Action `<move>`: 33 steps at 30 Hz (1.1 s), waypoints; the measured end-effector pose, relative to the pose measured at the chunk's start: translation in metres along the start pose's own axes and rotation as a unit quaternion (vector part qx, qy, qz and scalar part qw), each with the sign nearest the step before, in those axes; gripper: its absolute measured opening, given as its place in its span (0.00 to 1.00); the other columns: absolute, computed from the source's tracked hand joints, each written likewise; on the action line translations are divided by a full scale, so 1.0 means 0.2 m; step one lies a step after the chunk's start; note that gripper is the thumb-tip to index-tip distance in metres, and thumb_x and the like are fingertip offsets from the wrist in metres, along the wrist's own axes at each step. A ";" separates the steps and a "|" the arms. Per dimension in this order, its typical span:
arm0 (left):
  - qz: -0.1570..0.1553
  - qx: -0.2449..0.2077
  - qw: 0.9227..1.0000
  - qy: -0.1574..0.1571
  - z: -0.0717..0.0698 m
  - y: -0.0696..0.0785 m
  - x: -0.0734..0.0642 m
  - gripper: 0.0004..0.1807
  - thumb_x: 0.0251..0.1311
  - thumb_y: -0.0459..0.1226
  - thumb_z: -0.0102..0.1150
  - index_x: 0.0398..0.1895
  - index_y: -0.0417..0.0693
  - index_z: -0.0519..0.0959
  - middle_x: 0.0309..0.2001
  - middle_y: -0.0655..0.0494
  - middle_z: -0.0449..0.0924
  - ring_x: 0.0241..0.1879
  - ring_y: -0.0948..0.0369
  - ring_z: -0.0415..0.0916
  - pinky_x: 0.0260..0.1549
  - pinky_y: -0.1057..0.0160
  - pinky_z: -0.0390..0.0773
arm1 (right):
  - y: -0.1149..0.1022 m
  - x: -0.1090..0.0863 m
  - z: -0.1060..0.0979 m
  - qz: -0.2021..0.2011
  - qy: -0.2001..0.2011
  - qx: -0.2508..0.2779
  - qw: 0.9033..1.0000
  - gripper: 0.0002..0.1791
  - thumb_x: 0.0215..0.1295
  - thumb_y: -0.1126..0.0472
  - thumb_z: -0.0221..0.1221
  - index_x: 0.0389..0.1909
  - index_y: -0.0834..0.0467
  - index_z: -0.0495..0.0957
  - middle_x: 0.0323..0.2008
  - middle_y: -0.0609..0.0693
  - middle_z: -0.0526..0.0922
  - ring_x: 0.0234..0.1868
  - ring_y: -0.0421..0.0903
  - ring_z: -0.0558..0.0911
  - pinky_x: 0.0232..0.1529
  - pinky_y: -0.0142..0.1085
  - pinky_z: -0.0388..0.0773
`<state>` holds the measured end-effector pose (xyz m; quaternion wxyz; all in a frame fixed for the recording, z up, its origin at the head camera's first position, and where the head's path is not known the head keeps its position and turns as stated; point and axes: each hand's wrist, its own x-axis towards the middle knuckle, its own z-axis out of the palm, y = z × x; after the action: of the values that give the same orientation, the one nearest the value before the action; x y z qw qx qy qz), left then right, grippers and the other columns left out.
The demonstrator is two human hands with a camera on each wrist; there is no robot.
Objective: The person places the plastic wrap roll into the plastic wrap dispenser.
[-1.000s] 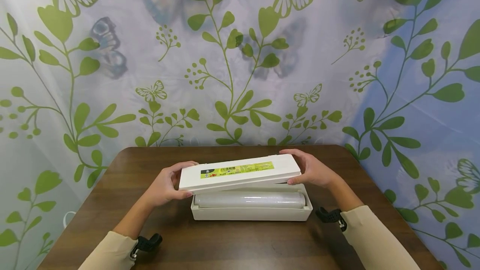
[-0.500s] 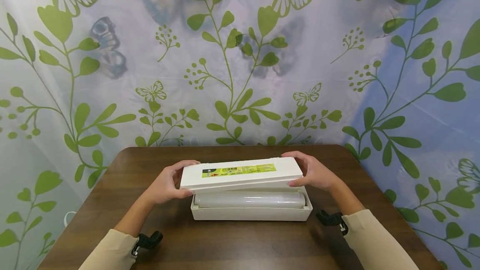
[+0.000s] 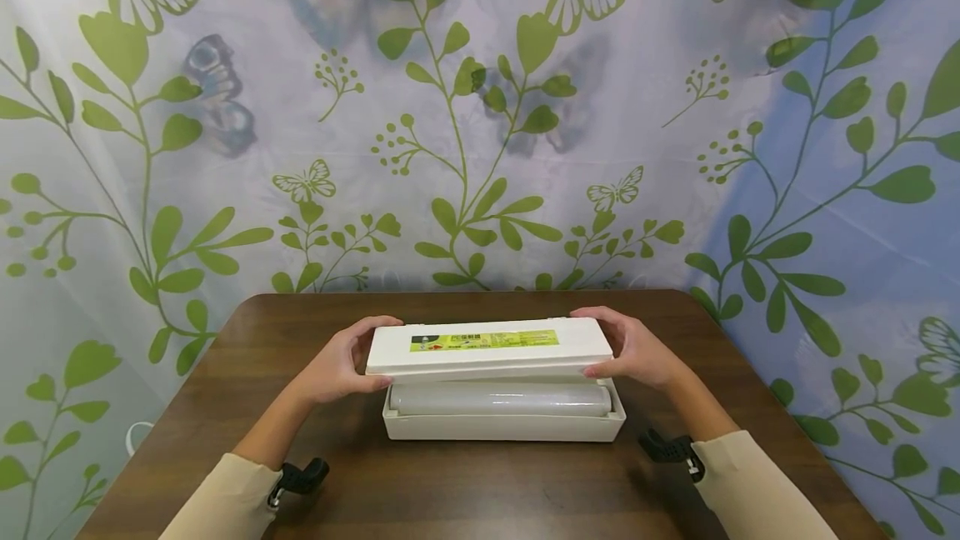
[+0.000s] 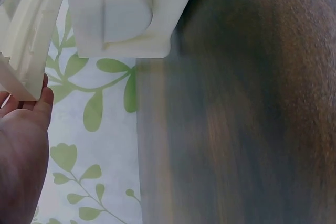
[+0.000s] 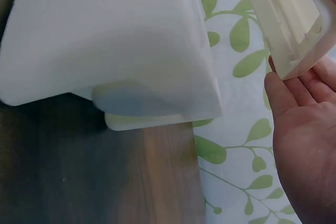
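A long white lid [image 3: 491, 361] with a green and yellow label is held up by its two ends. My left hand [image 3: 341, 362] grips the left end, thumb at the front edge and fingers behind. At the right end my right hand [image 3: 633, 348] grips it the same way. Below the lid a white cling film box [image 3: 502, 428] rests on the table, with a roll of cling film [image 3: 501, 398] lying in it. The lid covers the back part of the box. Both wrist views show the lid's hollow underside [image 4: 32, 40] apart from the box.
The brown wooden table [image 3: 480, 490] reaches back to a hanging cloth [image 3: 480, 148] printed with green leaves and butterflies. Black straps [image 3: 300, 477] sit at both sleeves. A white loop [image 3: 137, 437] shows beyond the table's left edge.
Both hands have lowered the lid slightly and shifted it a little to the right. It has become more level. The box and the roll have stayed in place.
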<state>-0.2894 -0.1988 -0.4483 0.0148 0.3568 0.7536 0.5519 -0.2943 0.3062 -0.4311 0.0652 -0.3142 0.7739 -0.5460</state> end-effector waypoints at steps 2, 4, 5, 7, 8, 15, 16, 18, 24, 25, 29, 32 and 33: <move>-0.004 0.003 1.000 0.001 0.01 0.00 0.00 0.42 0.52 0.29 0.75 0.71 0.34 0.66 0.64 0.39 0.72 0.56 0.62 0.77 0.50 0.66 0.83 | 0.00 -0.02 0.00 0.000 0.005 -0.004 1.000 0.46 0.52 0.72 0.74 0.73 0.62 0.65 0.60 0.57 0.78 0.52 0.44 0.82 0.46 0.41 0.87; -0.009 0.006 1.000 0.002 0.01 0.00 0.00 0.42 0.52 0.29 0.76 0.70 0.34 0.66 0.64 0.39 0.73 0.56 0.62 0.77 0.50 0.67 0.82 | 0.00 -0.03 0.01 0.003 0.009 -0.007 1.000 0.46 0.51 0.71 0.75 0.73 0.61 0.65 0.60 0.57 0.77 0.53 0.44 0.82 0.46 0.40 0.87; -0.012 0.005 1.000 0.001 0.01 0.00 0.00 0.42 0.52 0.29 0.76 0.70 0.35 0.66 0.64 0.39 0.73 0.56 0.63 0.77 0.51 0.67 0.82 | 0.01 -0.04 0.02 0.005 0.011 -0.008 1.000 0.47 0.51 0.71 0.75 0.73 0.61 0.65 0.61 0.58 0.77 0.53 0.44 0.82 0.47 0.40 0.87; -0.017 0.004 1.000 -0.001 0.02 0.01 0.00 0.42 0.51 0.29 0.76 0.70 0.37 0.67 0.64 0.40 0.73 0.57 0.63 0.77 0.52 0.68 0.82 | 0.01 -0.05 0.02 0.006 0.014 -0.010 1.000 0.47 0.51 0.71 0.75 0.73 0.61 0.65 0.61 0.59 0.77 0.54 0.44 0.82 0.47 0.40 0.87; -0.020 0.004 1.000 -0.001 0.02 0.01 0.00 0.41 0.51 0.29 0.77 0.69 0.38 0.67 0.64 0.41 0.73 0.57 0.63 0.77 0.52 0.68 0.81 | 0.02 -0.06 0.02 0.007 0.015 -0.010 1.000 0.47 0.51 0.71 0.75 0.73 0.62 0.65 0.61 0.59 0.77 0.54 0.44 0.82 0.48 0.40 0.87; -0.026 -0.006 1.000 -0.005 0.04 0.00 0.00 0.41 0.50 0.30 0.78 0.68 0.37 0.68 0.63 0.40 0.73 0.58 0.63 0.77 0.57 0.72 0.79 | 0.05 -0.11 0.03 0.004 0.024 -0.013 1.000 0.47 0.51 0.72 0.75 0.73 0.63 0.64 0.61 0.62 0.76 0.53 0.44 0.82 0.46 0.39 0.87; -0.026 -0.006 1.000 -0.004 0.04 0.00 0.00 0.42 0.50 0.30 0.78 0.68 0.37 0.68 0.64 0.40 0.73 0.59 0.63 0.77 0.58 0.73 0.77 | 0.05 -0.12 0.04 0.006 0.025 -0.011 1.000 0.48 0.51 0.72 0.75 0.73 0.62 0.64 0.61 0.62 0.76 0.53 0.44 0.82 0.46 0.39 0.87; -0.028 -0.006 1.000 -0.003 0.05 0.00 0.00 0.42 0.49 0.31 0.79 0.69 0.37 0.68 0.64 0.41 0.73 0.60 0.64 0.76 0.61 0.75 0.74 | 0.05 -0.13 0.04 0.006 0.025 -0.008 1.000 0.48 0.51 0.72 0.74 0.74 0.61 0.63 0.62 0.62 0.75 0.54 0.44 0.82 0.47 0.39 0.87; -0.024 -0.008 1.000 -0.006 0.07 -0.01 -0.01 0.43 0.49 0.30 0.79 0.69 0.36 0.68 0.64 0.41 0.73 0.60 0.64 0.76 0.61 0.75 0.74 | 0.07 -0.17 0.06 -0.002 0.035 -0.021 0.999 0.48 0.50 0.72 0.75 0.73 0.62 0.63 0.65 0.61 0.72 0.55 0.40 0.81 0.47 0.36 0.86; -0.024 -0.009 1.000 -0.007 0.07 -0.02 -0.01 0.43 0.49 0.30 0.79 0.69 0.36 0.68 0.64 0.41 0.73 0.60 0.64 0.76 0.61 0.75 0.74 | 0.07 -0.17 0.06 -0.002 0.038 -0.023 0.999 0.48 0.50 0.72 0.75 0.73 0.61 0.64 0.65 0.61 0.72 0.55 0.40 0.81 0.47 0.36 0.86; -0.026 -0.012 1.000 -0.012 0.09 -0.02 -0.01 0.43 0.49 0.30 0.79 0.69 0.37 0.68 0.65 0.41 0.72 0.60 0.63 0.76 0.60 0.74 0.76 | 0.08 -0.19 0.07 -0.001 0.042 -0.021 0.999 0.45 0.50 0.72 0.75 0.70 0.58 0.67 0.62 0.59 0.74 0.53 0.41 0.82 0.45 0.37 0.86; -0.029 -0.005 0.999 -0.013 0.10 -0.02 -0.02 0.42 0.49 0.31 0.79 0.69 0.40 0.69 0.65 0.43 0.73 0.59 0.62 0.76 0.58 0.72 0.78 | 0.08 -0.20 0.07 0.001 0.042 -0.014 0.999 0.44 0.49 0.72 0.75 0.69 0.58 0.68 0.60 0.59 0.76 0.52 0.42 0.82 0.45 0.38 0.87; -0.029 0.000 1.000 -0.012 0.10 -0.02 -0.02 0.42 0.49 0.32 0.79 0.68 0.41 0.70 0.64 0.43 0.73 0.59 0.61 0.76 0.58 0.72 0.78 | 0.09 -0.20 0.07 -0.003 0.041 -0.013 0.999 0.45 0.50 0.73 0.75 0.70 0.59 0.68 0.59 0.59 0.77 0.52 0.42 0.82 0.44 0.38 0.87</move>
<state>-0.2813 -0.1853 -0.4611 0.0398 0.3418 0.7634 0.5466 -0.2640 0.3206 -0.4615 0.0270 -0.2946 0.7821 -0.5484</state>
